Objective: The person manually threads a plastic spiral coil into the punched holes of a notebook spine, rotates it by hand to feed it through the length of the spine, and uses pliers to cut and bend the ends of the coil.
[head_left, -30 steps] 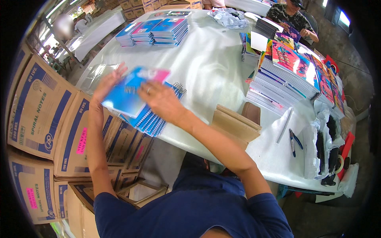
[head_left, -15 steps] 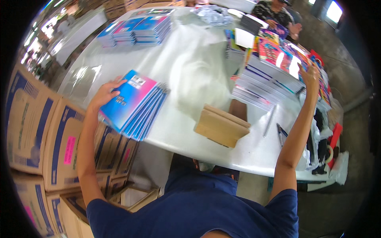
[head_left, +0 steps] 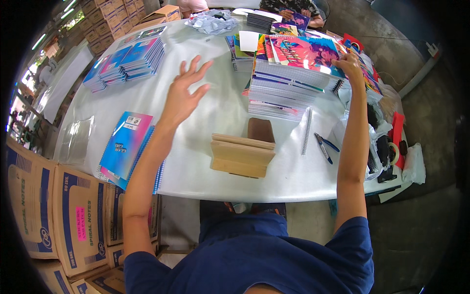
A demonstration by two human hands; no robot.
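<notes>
My left hand (head_left: 185,93) hangs over the middle of the table with its fingers spread and nothing in them. At the right, my right hand (head_left: 349,67) closes on the edge of a pink and orange spiral notebook (head_left: 308,53). That notebook lies on top of a tall pile of spiral notebooks (head_left: 284,90), whose page edges face me. Left of my left forearm, a small stack of blue and pink spiral notebooks (head_left: 125,147) lies slightly fanned near the table's edge, partly hidden by the arm.
A folded cardboard stand (head_left: 242,159) is at the table's near middle. Beside it lie a loose wire spiral (head_left: 307,131) and pliers (head_left: 323,147). More blue notebooks (head_left: 129,61) are stacked far left. Cartons (head_left: 81,215) stand left of the table; a person (head_left: 313,19) sits opposite.
My left hand has let go of the blue and pink notebooks and moved right over the table. My right hand stays at the tall pile. The view has turned a little.
</notes>
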